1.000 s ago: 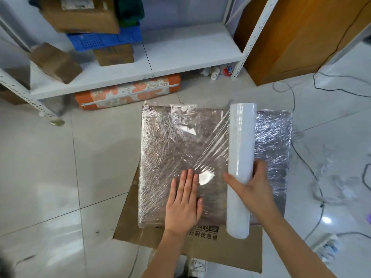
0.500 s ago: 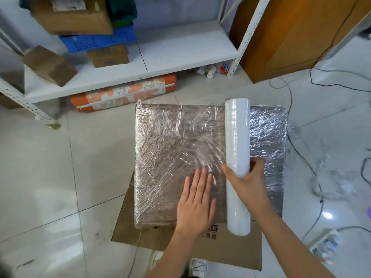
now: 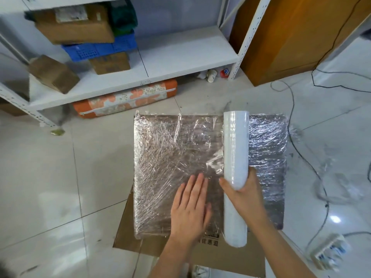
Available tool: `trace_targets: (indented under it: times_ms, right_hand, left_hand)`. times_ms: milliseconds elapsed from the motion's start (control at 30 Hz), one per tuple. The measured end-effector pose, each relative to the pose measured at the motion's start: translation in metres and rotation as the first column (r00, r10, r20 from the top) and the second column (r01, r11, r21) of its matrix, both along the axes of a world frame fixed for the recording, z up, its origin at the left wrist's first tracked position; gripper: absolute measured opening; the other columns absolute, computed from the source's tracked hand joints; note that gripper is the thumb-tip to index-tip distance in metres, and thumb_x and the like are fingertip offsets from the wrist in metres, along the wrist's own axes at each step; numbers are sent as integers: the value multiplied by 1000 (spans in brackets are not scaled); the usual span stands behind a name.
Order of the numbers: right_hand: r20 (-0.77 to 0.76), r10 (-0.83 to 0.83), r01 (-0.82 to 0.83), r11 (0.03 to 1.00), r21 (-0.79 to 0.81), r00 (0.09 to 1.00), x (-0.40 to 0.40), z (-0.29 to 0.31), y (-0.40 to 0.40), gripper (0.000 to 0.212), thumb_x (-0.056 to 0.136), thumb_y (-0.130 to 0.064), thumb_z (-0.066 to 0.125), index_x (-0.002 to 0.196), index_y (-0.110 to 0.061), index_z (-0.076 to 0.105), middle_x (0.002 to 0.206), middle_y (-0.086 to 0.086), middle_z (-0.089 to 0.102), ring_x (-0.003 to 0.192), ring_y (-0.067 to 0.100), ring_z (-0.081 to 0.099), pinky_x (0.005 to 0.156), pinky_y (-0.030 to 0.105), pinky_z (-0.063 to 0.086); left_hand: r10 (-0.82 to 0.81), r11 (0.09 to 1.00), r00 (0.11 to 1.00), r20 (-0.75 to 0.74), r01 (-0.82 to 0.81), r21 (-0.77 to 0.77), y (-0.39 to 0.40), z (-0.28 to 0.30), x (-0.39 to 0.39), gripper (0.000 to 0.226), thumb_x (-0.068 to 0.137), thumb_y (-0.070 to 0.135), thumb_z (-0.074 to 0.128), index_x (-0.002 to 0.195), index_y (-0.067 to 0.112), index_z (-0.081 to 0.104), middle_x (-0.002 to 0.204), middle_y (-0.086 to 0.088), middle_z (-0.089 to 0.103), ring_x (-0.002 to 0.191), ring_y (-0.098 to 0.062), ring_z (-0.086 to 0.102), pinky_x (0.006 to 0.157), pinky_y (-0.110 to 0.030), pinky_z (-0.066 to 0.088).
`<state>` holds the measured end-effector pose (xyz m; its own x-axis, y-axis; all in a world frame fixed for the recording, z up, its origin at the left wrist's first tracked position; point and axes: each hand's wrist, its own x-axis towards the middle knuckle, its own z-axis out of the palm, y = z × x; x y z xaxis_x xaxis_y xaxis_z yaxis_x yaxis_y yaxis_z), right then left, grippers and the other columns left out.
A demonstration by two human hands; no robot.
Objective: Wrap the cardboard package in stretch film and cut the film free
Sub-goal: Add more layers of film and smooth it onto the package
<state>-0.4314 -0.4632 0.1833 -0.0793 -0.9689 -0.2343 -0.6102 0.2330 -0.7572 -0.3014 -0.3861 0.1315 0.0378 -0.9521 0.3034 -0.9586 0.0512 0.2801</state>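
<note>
Left hand (image 3: 190,207) flat, fingers straight and together, pressing film on the wrapped cardboard package (image 3: 172,169). Right hand (image 3: 246,194) curled around the white stretch film roll (image 3: 235,173), held lengthwise over the package's right part, film (image 3: 214,163) stretching from roll to package top. Package lying on a flattened cardboard sheet (image 3: 230,255) on the tiled floor (image 3: 60,177). Beyond: white shelf (image 3: 180,53) with boxes and a blue crate (image 3: 98,51), orange roll (image 3: 124,99) underneath. Right: black cables (image 3: 301,149), power strip (image 3: 329,251).
</note>
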Motion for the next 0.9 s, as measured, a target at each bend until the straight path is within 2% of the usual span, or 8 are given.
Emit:
trace_targets:
  times_ms: [67, 167, 300, 367, 500, 600, 700, 900]
  right_hand:
    - [20, 0, 0, 1000, 11, 1000, -1, 0, 1, 59, 69, -38, 80, 110, -25, 41, 98, -3, 53, 88, 13, 57, 70, 36, 53]
    - [32, -11, 10, 1000, 14, 999, -3, -1, 5, 58, 68, -36, 80, 109, -23, 41, 97, -3, 52, 86, 12, 55, 64, 29, 47]
    - [18, 0, 0, 1000, -5, 1000, -4, -2, 5, 57, 68, -34, 80, 108, -23, 41, 93, -8, 51, 83, 8, 54, 61, 23, 43]
    - [21, 4, -4, 1000, 7, 1000, -3, -1, 4, 57, 68, -36, 80, 108, -23, 41, 94, -6, 53, 83, 9, 55, 63, 28, 47]
    - [29, 5, -6, 999, 35, 1000, -4, 0, 1, 56, 67, -38, 79, 107, -25, 42, 96, -4, 56, 85, 13, 59, 68, 39, 54]
    - [41, 12, -14, 999, 42, 999, -6, 0, 2, 55, 68, -40, 79, 107, -27, 42, 97, -4, 56, 86, 14, 59, 70, 39, 54]
    - [33, 31, -33, 998, 62, 999, -6, 2, 3, 56, 69, -40, 78, 107, -27, 39, 99, -5, 55, 88, 13, 58, 72, 40, 54]
    - [66, 26, -32, 995, 96, 998, -4, 5, -2, 59, 68, -43, 76, 111, -27, 39, 100, -5, 55, 89, 14, 60, 73, 45, 55]
  left_hand:
    - [60, 998, 994, 87, -58, -26, -19, 11, 17, 53, 101, 32, 19, 149, 9, 23, 160, -4, 12, 147, -19, 11, 121, -39, 3]
    - [140, 988, 975, 170, -148, 33, -52, 11, 36, 60, 101, 39, 15, 152, 9, 3, 161, -6, -6, 148, -21, -3, 119, -43, -7]
    - [127, 986, 975, 184, -144, 83, -61, 1, 42, 64, 97, 41, 21, 151, 8, 9, 159, -9, 6, 148, -23, -2, 120, -46, -2]
    - [126, 986, 975, 184, -143, 86, -60, 7, 41, 64, 97, 41, 22, 151, 8, 15, 159, -9, 14, 148, -22, 3, 120, -45, 0]
    - [200, 980, 973, 116, -201, 2, -70, 43, 47, 60, 92, 41, 31, 142, 10, 42, 148, -9, 41, 137, -19, 27, 115, -36, 8]
    - [299, 954, 947, 116, -296, -39, -89, 50, 76, 60, 97, 40, 25, 148, 9, 28, 155, -8, 28, 144, -18, 17, 118, -36, 2]
    - [297, 954, 952, 70, -299, 25, -98, 37, 93, 63, 98, 42, 19, 151, 7, 16, 159, -10, 16, 147, -22, 7, 119, -43, 3]
    - [319, 947, 945, 73, -321, 13, -103, 44, 88, 63, 98, 38, 24, 150, 3, 16, 158, -13, 16, 147, -25, 6, 119, -46, 5]
